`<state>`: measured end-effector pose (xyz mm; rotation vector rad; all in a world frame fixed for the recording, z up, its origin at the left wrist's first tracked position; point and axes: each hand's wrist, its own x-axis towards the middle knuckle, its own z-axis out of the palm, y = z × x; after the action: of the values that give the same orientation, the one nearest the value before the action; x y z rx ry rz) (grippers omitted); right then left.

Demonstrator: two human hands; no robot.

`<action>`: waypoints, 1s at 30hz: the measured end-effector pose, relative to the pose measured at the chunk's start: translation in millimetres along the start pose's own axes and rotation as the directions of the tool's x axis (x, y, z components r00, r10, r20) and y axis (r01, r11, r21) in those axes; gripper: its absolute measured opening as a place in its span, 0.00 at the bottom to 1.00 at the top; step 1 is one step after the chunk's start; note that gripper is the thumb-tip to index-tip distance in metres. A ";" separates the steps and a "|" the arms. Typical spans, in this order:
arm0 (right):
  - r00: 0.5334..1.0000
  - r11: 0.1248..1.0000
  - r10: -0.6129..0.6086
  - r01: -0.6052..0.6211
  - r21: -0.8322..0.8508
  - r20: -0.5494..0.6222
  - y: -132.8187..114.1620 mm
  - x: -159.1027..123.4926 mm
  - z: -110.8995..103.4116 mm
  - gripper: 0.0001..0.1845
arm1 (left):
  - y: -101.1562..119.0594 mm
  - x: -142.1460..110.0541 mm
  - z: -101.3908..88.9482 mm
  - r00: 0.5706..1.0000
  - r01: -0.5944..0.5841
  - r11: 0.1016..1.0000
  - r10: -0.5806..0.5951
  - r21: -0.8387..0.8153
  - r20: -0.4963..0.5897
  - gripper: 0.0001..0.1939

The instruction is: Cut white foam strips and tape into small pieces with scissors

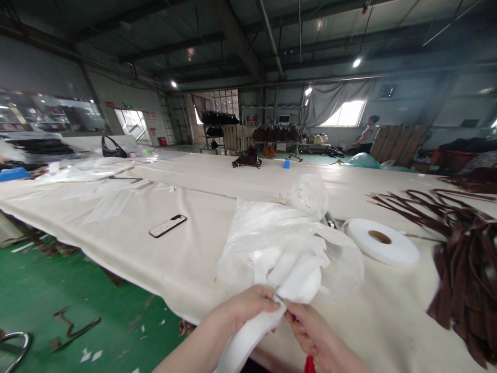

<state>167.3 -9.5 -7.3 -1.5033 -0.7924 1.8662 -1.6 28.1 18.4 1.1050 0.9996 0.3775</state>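
Observation:
My left hand is closed around a wide white strip of soft material, which runs down toward my body. In my right hand is a pair of scissors with red handles; the fingers hide most of it. A thin metal blade shows at the strip between my two hands. Just beyond them, a clear plastic bag lies on the table with several cut white pieces on it and in it. To the right lies a large white roll of tape with a brown core.
The cream-covered table stretches far left and ahead. On it lie a phone, white strips, a dark bag and a blue object. Brown straps hang at the right. A person is in the background.

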 end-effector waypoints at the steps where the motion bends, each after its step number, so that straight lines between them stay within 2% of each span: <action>1: 1.000 1.000 0.014 -0.014 0.017 0.001 -2.2 1.3 1.2 0.23 | 0.3 0.3 -0.7 1.000 0.001 1.000 -0.001 0.005 -0.004 0.13; 5: 1.000 0.988 0.029 -0.027 0.150 -0.009 -14.8 4.5 -1.0 0.21 | -0.9 -3.9 -3.3 0.997 -0.065 0.997 0.065 0.031 -0.032 0.14; 8: 1.000 0.979 -0.009 0.011 0.201 -0.013 -22.6 1.2 -9.9 0.20 | -5.1 -13.7 -7.1 0.987 -0.163 0.985 0.163 0.057 0.007 0.18; 12: 0.988 0.986 -0.153 0.154 0.069 -0.025 -14.0 -8.9 -19.5 0.24 | -13.7 -29.5 -11.2 0.959 -0.280 0.949 0.283 0.145 -0.002 0.21; 14: 0.985 0.985 -0.175 0.175 -0.012 -0.012 -1.9 -13.7 -19.8 0.28 | -18.6 -35.0 -11.1 0.952 -0.300 0.947 0.304 0.115 -0.025 0.25; 17: 0.990 0.990 -0.142 0.142 -0.016 0.011 18.3 -18.3 -16.5 0.30 | -25.9 -38.0 -9.8 0.949 -0.310 0.950 0.311 0.031 -0.059 0.31; 21: 0.994 0.996 -0.080 0.076 0.053 0.077 37.3 -18.6 -12.7 0.29 | -33.4 -35.8 -8.8 0.966 -0.254 0.967 0.253 -0.008 -0.043 0.26; 25: 0.992 0.997 -0.044 0.035 0.075 0.115 43.1 -17.1 -11.6 0.28 | -35.8 -32.1 -8.3 0.973 -0.229 0.970 0.228 -0.080 -0.030 0.24; 30: 0.991 0.995 -0.075 0.066 0.081 0.115 40.0 -18.2 -9.0 0.28 | -37.5 -27.3 -7.7 0.981 -0.193 0.951 0.185 -0.242 -0.053 0.26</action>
<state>175.6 -48.2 -28.4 -1.3114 -0.8074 1.9247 -30.2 -3.2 -2.0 0.9730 0.8487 0.6577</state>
